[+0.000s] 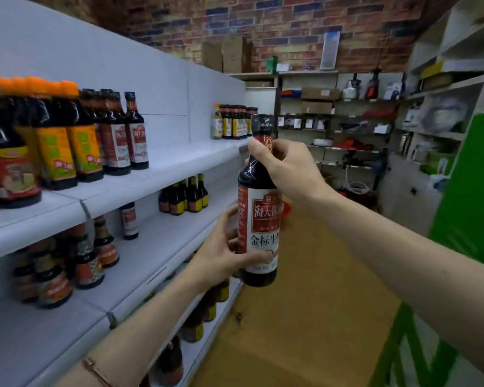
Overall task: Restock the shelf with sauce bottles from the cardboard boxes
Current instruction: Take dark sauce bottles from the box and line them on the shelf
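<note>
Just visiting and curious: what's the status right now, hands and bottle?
Right hand grips neck of sauce bottle. Left hand holds its lower body. Bottle upright, beside the shelf. Nothing blocking.

The top shelf (179, 160) lies bare between the red-labelled bottles (129, 135) at left and a far cluster of bottles (234, 121) by the end. The middle shelf (162, 241) has open board in front of a lone bottle (129, 220). Orange-capped bottles (56, 135) crowd the near left.
</note>
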Action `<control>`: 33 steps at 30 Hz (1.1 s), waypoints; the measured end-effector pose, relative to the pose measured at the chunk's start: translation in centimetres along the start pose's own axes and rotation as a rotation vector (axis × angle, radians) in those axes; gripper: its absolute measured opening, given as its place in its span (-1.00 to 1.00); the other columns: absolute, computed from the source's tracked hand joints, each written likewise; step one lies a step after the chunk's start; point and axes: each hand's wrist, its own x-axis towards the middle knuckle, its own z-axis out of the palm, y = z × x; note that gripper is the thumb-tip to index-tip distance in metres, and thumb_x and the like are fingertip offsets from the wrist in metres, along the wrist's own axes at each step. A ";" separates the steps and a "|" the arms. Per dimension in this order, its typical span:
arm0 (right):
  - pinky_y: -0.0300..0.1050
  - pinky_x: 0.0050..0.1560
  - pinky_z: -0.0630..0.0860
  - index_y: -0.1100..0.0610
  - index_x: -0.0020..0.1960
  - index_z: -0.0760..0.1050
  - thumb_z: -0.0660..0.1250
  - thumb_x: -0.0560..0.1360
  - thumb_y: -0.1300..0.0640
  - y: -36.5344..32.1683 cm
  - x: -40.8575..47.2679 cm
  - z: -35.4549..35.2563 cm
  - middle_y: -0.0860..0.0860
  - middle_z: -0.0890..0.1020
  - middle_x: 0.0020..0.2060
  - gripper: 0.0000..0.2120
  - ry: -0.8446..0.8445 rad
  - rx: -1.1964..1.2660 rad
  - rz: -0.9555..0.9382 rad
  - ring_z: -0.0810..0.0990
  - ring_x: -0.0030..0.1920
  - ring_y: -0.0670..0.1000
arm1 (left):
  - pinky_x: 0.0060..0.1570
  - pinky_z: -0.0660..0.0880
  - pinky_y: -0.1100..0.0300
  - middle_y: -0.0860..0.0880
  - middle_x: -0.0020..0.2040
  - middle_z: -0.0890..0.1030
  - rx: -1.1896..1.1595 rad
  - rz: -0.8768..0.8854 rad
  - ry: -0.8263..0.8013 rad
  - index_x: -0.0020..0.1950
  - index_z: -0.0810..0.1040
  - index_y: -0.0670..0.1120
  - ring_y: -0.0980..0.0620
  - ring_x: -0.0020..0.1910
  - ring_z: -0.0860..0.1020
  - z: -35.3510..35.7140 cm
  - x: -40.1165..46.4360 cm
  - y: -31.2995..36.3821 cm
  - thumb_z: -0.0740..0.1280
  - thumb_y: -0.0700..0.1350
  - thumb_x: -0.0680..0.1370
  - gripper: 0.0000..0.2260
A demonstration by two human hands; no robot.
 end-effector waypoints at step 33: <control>0.16 0.01 0.60 0.29 -0.13 0.60 0.35 0.50 -0.17 22.2 54.8 19.9 0.18 0.69 -0.14 -0.53 -0.446 0.490 -0.332 0.67 -0.08 0.18 | 0.08 0.59 0.06 0.00 0.16 0.60 0.450 -0.086 0.712 0.35 0.41 0.05 0.03 0.04 0.65 -23.9 44.7 -11.5 0.59 0.00 0.20 -0.25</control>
